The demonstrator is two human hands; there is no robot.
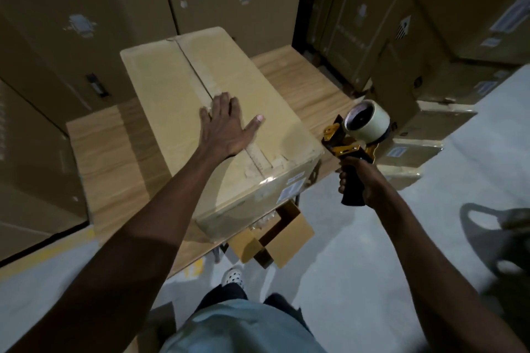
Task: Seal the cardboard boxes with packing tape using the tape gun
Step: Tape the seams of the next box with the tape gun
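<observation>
One sealed box [218,126] on one table [109,152], one tape gun [357,146], two hands, one small open box [272,241] beneath.

**Dim storeroom walled in by cartons**

A light wood-grain table [109,149] stands on a pale grey concrete floor [358,238]. Tall stacked brown cardboard cartons [71,8] rise behind and left of the table; more cartons [459,23] pile up right of it.

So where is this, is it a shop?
More likely a warehouse or packing room: tall stacked cartons line the walls, a cardboard box sits on a wooden table, and the right hand grips a tape gun.
</observation>
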